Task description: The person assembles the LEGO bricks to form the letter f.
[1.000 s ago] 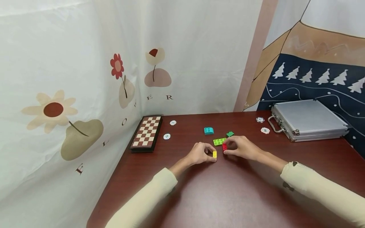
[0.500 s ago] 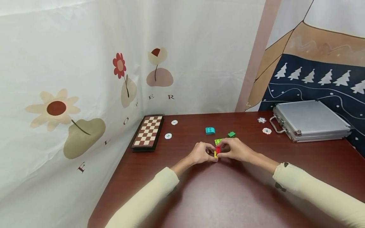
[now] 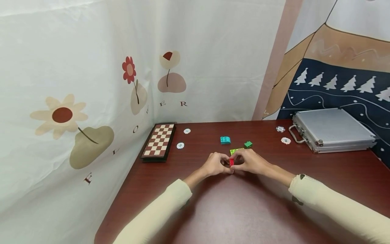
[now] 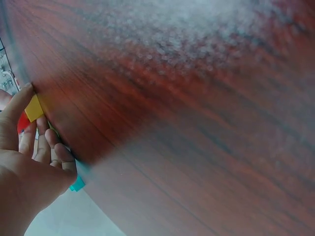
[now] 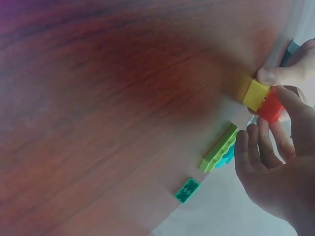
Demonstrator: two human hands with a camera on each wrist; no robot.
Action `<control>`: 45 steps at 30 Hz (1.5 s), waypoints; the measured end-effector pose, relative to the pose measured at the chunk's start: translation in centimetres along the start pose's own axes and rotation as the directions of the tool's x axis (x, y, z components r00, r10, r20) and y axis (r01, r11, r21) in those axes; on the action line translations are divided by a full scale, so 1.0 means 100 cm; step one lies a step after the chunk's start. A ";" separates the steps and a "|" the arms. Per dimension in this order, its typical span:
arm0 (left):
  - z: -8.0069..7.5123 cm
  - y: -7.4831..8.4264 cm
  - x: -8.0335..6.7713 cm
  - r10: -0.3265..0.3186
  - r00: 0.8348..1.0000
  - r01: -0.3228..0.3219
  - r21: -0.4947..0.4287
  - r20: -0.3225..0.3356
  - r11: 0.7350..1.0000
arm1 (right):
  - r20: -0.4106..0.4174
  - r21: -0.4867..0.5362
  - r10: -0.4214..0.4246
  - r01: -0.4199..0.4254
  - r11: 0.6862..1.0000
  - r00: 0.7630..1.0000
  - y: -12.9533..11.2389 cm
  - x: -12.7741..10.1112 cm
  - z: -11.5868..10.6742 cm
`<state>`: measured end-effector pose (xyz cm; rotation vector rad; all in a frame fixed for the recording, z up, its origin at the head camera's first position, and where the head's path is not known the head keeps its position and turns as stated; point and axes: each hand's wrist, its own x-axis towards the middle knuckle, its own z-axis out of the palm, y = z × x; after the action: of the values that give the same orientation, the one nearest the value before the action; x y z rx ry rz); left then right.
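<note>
Since the earlier frames the right hand (image 3: 251,162) has carried the red brick (image 3: 232,162) across to the yellow brick (image 5: 256,95), and the two hands now meet over them, with the red one set on top of the yellow. The right wrist view shows the two bricks touching, red against yellow, the thumb and forefinger of the right hand pinching the red one. The left hand (image 3: 215,164) pinches the yellow brick from the other side, its fingers (image 4: 29,137) curled round it. Taking the lime green plate (image 3: 234,151) as landmark: the joined pair sits just in front of it, towards the person, low on the surface (image 3: 243,210); the dark green brick (image 3: 248,144) lies just beyond it to the right, and the teal brick (image 3: 225,140) beyond it to the left. To seat the pair well, I judge the studs should line up squarely and the press come straight down, with the left hand bracing the yellow brick so it cannot tilt or slide.
</note>
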<state>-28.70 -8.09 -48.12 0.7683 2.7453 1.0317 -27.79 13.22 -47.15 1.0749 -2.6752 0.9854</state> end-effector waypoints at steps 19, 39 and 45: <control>-0.008 0.001 0.005 0.050 0.999 -0.051 0.045 0.018 0.998 | 0.023 -0.002 -0.007 0.007 1.000 1.000 0.000 0.009 -0.005; -0.003 0.003 0.004 0.037 0.999 -0.038 0.028 0.033 0.999 | 0.019 -0.007 -0.061 0.061 0.998 0.998 0.006 -0.002 -0.007; -0.002 0.003 0.001 0.017 0.999 -0.018 0.032 0.031 0.999 | 0.034 -0.005 -0.053 0.054 0.999 0.998 0.008 0.002 -0.018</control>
<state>-28.77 -7.96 -47.75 0.8071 2.7410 0.9730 -28.73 14.62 -46.10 1.1661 -2.6589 0.9580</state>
